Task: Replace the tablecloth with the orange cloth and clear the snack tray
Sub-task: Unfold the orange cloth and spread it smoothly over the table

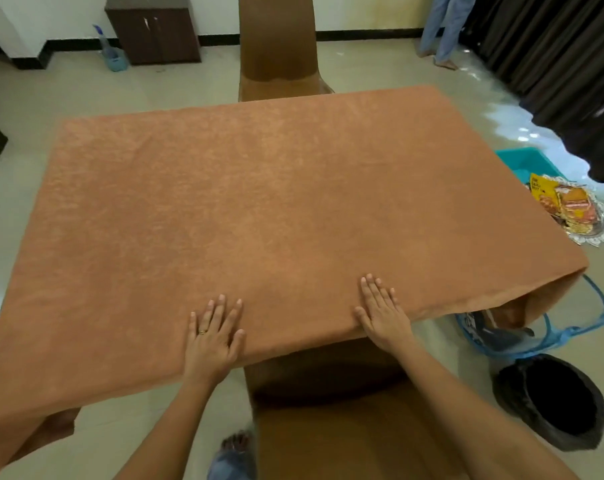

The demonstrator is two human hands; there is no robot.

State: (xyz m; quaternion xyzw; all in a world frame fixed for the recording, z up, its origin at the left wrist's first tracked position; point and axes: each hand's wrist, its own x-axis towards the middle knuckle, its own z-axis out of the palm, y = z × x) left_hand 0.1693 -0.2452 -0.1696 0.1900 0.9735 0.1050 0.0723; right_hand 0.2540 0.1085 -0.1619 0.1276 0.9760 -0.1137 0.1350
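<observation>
Snack tray (603, 227) floor-bound, perhaps beside teal tub (525, 161).

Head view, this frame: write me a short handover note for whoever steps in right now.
Left hand: open, flat on the orange cloth near its near edge.
Right hand: open, flat on the cloth, fingers spread.
Cloth covers the whole table and hangs over the edges; the spreading looks done.
Snack tray sits on the floor to the right, with packets in it.
Left: clear the tray.
</observation>
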